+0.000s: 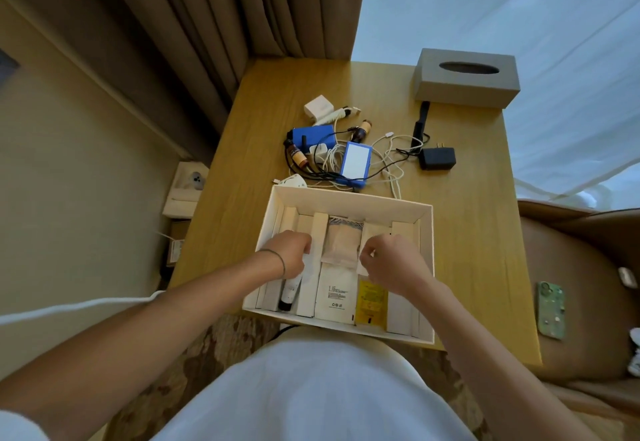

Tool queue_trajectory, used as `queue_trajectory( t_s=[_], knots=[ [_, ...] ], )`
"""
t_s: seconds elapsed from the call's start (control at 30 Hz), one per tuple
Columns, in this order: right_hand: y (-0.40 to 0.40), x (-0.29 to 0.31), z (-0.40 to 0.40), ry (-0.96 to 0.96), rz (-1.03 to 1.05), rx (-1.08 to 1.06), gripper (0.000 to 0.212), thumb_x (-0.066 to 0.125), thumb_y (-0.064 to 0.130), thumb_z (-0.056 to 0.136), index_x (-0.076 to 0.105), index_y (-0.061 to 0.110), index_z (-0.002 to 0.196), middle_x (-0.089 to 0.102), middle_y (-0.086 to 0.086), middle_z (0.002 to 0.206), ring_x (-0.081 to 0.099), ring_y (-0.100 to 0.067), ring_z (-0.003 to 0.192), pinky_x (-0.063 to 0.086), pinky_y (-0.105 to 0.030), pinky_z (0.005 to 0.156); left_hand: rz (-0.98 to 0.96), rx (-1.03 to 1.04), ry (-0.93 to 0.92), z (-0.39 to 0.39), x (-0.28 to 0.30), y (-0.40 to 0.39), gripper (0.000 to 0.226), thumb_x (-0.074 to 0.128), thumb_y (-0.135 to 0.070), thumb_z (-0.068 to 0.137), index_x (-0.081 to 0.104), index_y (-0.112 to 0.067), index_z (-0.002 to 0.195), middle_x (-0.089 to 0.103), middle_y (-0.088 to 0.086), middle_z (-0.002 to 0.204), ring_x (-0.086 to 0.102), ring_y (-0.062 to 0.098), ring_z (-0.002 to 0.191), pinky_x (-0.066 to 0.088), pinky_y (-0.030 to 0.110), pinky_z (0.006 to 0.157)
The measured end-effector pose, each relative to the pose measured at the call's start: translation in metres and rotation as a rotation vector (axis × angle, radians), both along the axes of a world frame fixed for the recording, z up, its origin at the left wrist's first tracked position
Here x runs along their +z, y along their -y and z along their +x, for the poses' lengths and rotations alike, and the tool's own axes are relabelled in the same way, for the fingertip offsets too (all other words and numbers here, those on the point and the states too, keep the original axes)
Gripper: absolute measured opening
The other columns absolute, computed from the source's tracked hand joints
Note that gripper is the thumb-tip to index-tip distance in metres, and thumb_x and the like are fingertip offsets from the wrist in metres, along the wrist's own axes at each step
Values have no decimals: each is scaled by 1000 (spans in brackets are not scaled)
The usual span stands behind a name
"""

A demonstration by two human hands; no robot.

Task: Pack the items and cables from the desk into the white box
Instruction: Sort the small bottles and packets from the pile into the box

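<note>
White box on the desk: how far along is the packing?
Done: the open white cardboard box already holds flat sachets and a slim white tube. In hand: the left hand and right hand are both inside it, fingers curled, apparently arranging contents. Left: the blue rectangular device, tangled white cables, black plug adapter and white square charger lie on the wooden desk.

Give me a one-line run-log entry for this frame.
stage: packing underway | left hand: in white box | right hand: in box, fingers curled | cables, black adapter: on desk
</note>
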State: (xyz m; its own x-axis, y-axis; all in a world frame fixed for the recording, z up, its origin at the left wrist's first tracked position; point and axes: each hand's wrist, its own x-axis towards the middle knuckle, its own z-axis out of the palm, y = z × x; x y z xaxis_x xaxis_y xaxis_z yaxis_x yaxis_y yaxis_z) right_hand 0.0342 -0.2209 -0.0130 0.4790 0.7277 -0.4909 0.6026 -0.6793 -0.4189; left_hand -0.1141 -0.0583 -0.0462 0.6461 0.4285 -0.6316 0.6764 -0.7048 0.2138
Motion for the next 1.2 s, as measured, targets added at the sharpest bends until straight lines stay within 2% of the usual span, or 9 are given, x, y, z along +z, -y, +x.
queue_trajectory(
  t_s=[0.13,0.4,0.57,0.67,0.77,0.9,1.0,1.1,1.2],
  knots=[
    [-16,7,10,13,59,40,24,52,24,97,72,16,85,72,0,74,70,-17,66,62,-39,65,262,-208,29,-4,-2,6,33,62,-9,87,64,-18,118,60,5,113,58,24,100,50,35,79],
    [-82,36,33,-2,219,70,22,52,20,97,72,13,95,73,-4,83,69,-21,76,61,-40,72,328,-254,8,1,9,9,33,53,-9,87,64,-19,116,66,3,105,63,24,96,47,34,69],
    [-137,43,40,23,273,29,24,49,12,94,74,11,93,73,-7,85,66,-26,80,59,-41,70,279,-78,497,10,49,-13,29,50,-15,90,70,-21,112,68,0,102,64,23,91,55,38,68],
    [-177,34,42,60,232,48,21,50,9,91,71,8,86,70,-10,83,65,-30,77,52,-36,60,236,79,673,13,71,-41,20,54,-20,93,71,-24,102,67,-4,97,61,15,78,51,29,59],
    [-218,19,41,135,170,77,20,51,8,90,71,9,88,69,-12,81,65,-31,74,52,-38,59,152,221,667,17,75,-74,16,55,-20,95,69,-27,100,66,-7,98,58,8,80,49,23,61],
    [-261,-4,38,275,81,133,9,54,15,93,57,12,85,57,-7,76,56,-28,68,36,-31,52,95,325,619,22,70,-110,17,55,-19,93,70,-28,97,66,-10,97,60,6,85,55,30,71],
    [-280,-18,36,343,2,173,9,58,22,94,56,15,90,58,-5,80,53,-26,69,38,-31,57,67,344,590,21,63,-129,16,57,-19,93,70,-27,95,65,-11,95,60,7,87,56,36,76],
    [-291,-28,34,417,-72,227,8,61,24,93,56,18,92,50,0,71,53,-22,69,38,-30,57,64,338,580,20,56,-141,16,57,-21,94,70,-28,96,64,-13,95,60,5,87,56,35,78],
    [-299,-33,32,467,-117,270,5,60,20,95,64,17,96,55,0,74,53,-20,68,38,-30,58,57,336,576,19,49,-148,18,56,-20,96,70,-29,97,63,-15,96,60,3,87,57,32,78]
  ],
)
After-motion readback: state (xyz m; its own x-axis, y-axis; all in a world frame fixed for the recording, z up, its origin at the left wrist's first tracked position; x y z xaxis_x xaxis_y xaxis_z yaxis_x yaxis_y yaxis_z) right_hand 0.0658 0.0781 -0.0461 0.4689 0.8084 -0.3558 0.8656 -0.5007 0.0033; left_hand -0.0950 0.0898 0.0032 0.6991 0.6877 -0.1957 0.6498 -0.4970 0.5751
